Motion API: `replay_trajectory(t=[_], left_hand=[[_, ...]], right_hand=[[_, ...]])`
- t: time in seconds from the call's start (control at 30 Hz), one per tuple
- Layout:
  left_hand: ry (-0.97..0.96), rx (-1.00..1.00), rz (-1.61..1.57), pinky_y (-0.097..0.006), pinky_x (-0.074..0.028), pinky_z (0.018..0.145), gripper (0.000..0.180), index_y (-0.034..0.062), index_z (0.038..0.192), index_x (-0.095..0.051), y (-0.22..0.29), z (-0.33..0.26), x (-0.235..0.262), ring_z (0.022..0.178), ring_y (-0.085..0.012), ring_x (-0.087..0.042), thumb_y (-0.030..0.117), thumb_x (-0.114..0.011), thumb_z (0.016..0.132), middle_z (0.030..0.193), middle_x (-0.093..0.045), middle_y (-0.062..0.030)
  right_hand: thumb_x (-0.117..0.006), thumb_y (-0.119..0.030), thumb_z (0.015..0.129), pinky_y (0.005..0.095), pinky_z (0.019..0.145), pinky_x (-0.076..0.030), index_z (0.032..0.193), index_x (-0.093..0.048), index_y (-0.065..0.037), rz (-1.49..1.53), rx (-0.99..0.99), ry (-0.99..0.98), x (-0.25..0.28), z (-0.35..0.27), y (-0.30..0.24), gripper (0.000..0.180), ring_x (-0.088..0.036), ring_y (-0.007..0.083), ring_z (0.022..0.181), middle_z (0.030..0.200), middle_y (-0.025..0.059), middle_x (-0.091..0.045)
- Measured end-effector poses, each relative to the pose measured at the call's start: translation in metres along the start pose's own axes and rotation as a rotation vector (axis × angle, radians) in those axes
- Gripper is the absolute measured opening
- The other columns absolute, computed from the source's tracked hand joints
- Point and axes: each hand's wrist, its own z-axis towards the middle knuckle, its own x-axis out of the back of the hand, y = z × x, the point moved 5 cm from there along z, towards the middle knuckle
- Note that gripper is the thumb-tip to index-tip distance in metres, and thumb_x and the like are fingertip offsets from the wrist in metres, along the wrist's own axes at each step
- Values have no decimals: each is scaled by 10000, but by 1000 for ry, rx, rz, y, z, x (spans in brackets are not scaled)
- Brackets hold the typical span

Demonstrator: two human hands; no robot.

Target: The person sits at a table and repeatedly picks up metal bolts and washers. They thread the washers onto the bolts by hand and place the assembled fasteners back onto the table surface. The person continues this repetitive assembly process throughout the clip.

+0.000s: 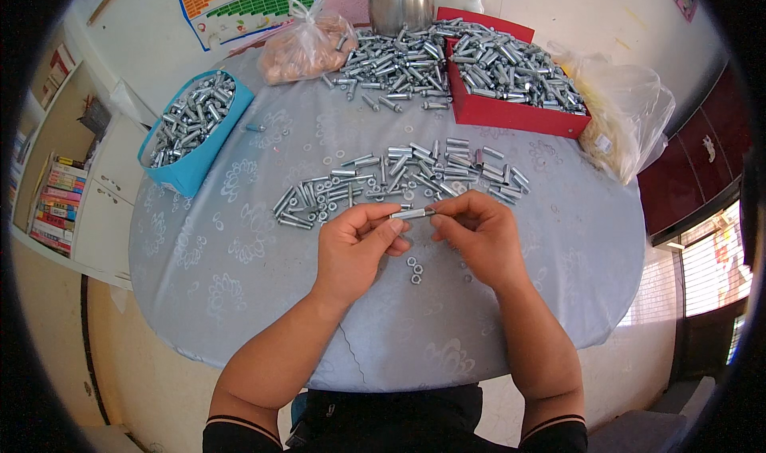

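Observation:
Over the near middle of the table, my left hand and my right hand meet at a silver metal sleeve anchor, which lies nearly level between them. The left fingers are closed around its left end, while my right thumb and forefinger pinch its right end; the fingertips hide both ends. Just below it, three loose hex nuts rest on the grey cloth. Beyond my hands spreads a loose group of bolts, nuts and metal sleeves.
A blue bin full of bolts stands at left. Behind are a heap of anchors, a red box full of them, a tied bag, a clear plastic bag and a steel pot. The patterned tablecloth covers a rounded table.

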Motion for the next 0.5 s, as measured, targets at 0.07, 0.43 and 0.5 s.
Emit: replay_trajectory(t=[0.07, 0.43, 0.5], left_hand=[[-5, 9, -16, -269, -570, 643, 212, -16, 1115, -626, 0, 0, 0, 735, -162, -679, 48, -609, 914, 926, -697, -122], [-49, 57, -67, -276, -578, 652, 205, -22, 1101, -630, -2, 1, 1, 734, -167, -677, 53, -609, 910, 921, -694, -123], [7, 49, -75, -275, -577, 648, 206, -19, 1100, -631, -1, 4, 7, 730, -165, -676, 58, -610, 910, 916, -695, -122]], right_hand=[[-696, 2, 823, 230, 659, -515, 940, -655, 19, 40, 2, -7, 0, 0, 1, 125, -641, 102, 740, 846, 48, -671], [-743, -51, 805, 225, 662, -495, 1006, -650, -6, 107, -83, -103, 0, 0, -1, 226, -600, 83, 754, 865, 39, -669], [-747, -77, 802, 237, 655, -496, 1010, -660, -19, 14, -92, -66, 1, -1, -10, 233, -611, 97, 747, 858, 44, -673]])
